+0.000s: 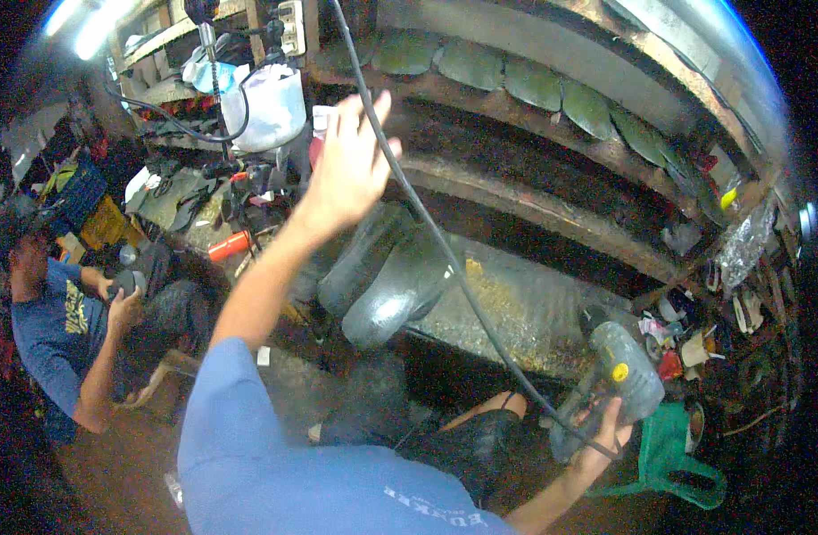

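Note:
My right hand (601,435) is wrapped round a corded grey power tool (630,361) with a bulky rounded body and a yellow round sticker; its exact kind I cannot make out. From beside its grip, a dark cable (467,276) runs up across the view to the top edge. My left hand (351,165) is raised with fingers spread, and the cable crosses in front of it; whether they touch I cannot tell. Between the hands, shiny dark-grey moulded pieces (387,299) lie on the worn workbench (516,303).
Flat green-grey pieces (534,82) line a shelf at the back. A white plastic tub (271,107) hangs near a socket strip (291,28). An orange cylinder (229,245) lies at left. A co-worker (61,330) sits far left, holding a dark object. A green plastic stool (672,459) stands right.

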`<state>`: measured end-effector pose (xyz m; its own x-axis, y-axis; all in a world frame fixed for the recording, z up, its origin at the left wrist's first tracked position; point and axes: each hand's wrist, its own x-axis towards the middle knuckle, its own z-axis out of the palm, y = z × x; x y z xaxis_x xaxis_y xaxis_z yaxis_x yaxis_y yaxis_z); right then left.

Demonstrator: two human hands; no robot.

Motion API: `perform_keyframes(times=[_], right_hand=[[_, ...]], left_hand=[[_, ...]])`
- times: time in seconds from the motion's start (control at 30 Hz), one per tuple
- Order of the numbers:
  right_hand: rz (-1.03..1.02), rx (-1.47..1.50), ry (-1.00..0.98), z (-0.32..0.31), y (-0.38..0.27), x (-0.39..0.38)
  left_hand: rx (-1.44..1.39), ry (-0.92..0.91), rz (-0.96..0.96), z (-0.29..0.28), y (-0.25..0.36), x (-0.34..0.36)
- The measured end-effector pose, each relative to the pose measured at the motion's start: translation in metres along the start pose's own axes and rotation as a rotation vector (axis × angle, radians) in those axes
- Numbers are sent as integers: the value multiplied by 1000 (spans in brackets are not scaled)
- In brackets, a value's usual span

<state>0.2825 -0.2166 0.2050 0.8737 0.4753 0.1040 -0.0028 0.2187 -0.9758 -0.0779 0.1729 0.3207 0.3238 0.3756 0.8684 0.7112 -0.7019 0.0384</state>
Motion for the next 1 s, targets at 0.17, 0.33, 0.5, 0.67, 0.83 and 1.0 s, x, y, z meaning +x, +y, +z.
perform_keyframes(times=[0.17, 0.33, 0.5, 0.67, 0.83, 1.0], right_hand=[[-18, -102, -60, -1, -10, -7], [19, -86, -97, -10, -1, -13], [-95, -128, -113, -15, 10, -4], [-111, -193, -110, -11, 10, 12], [-92, -161, -93, 2, 2, 4], [-112, -206, -110, 7, -6, 4]], left_hand=[[98, -145, -491, 36, -106, 172], [493, -867, -769, 89, -155, 256], [460, -685, -1042, 118, -150, 279], [486, -790, -1004, 112, -164, 299], [318, -946, -786, 95, -181, 303], [-286, -684, -912, 73, -218, 304]])
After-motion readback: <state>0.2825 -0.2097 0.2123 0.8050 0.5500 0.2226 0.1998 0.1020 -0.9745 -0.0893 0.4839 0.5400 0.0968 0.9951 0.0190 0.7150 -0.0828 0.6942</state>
